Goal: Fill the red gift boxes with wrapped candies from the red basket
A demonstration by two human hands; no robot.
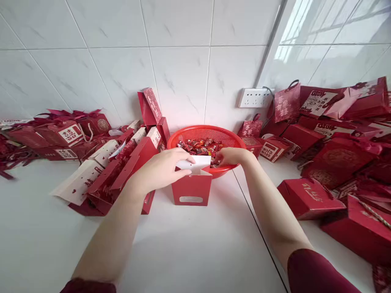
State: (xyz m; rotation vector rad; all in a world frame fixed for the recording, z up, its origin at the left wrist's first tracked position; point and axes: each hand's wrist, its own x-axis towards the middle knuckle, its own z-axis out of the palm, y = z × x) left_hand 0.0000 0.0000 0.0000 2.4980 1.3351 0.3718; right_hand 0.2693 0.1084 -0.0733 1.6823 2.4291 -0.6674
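A red paper gift box (191, 189) stands upright with its top open and white inside showing. My left hand (166, 167) holds it at the upper left, the thumb at the near rim and the fingers over the far flap. Behind the box is a red plastic basket (207, 131) holding many wrapped candies (204, 145) in mostly red wrappers. My right hand (229, 156) reaches into the basket's right side, fingers curled down among the candies. Its fingertips are partly hidden.
A row of open red and white boxes (122, 171) stands on the left, with closed gift boxes (69, 134) behind. More red gift boxes (311, 197) are heaped on the right. A white power strip (255, 98) is on the tiled wall. A dark seam runs along the white tabletop (195, 248).
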